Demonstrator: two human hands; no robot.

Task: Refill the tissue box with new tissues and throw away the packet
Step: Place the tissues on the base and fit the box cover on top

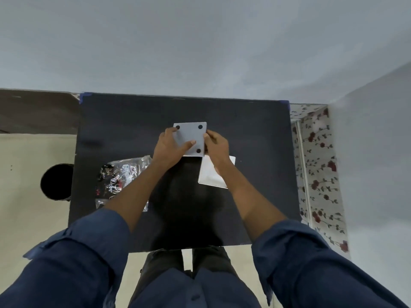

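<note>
- Tissue box point(190, 138) sat at frame centre on the black table point(124, 121), turned bottom-up: grey base plate with three dark round feet showing, the fourth spot covered by a hand.
- Left hand point(170, 147) gripped the box's left edge, fingers curled over the far corner, thumb laid flat across the base.
- Right hand point(216, 147) clamped the right edge, fingers wrapped down the side, thumb tip on the rim.
- Both forearms reached in from the lower frame and converged on the box; dark blue sleeves were rolled to mid-forearm.
- Step, as I read it: working the base plate, opening or closing. Couldn't tell which, nor whether tissues were already inside.
- White flat stack point(214, 174), probably the new tissues, lay just below and right of the box, partly under the right wrist.
- Crinkled printed plastic packet point(121, 178) lay lower left of the box, under the left forearm.
- Black round bin point(56, 182) stood on the floor at the table's left edge.
- Next move would need the base off or seated square, with even pressure on both sides; after that, packet to bin.
</note>
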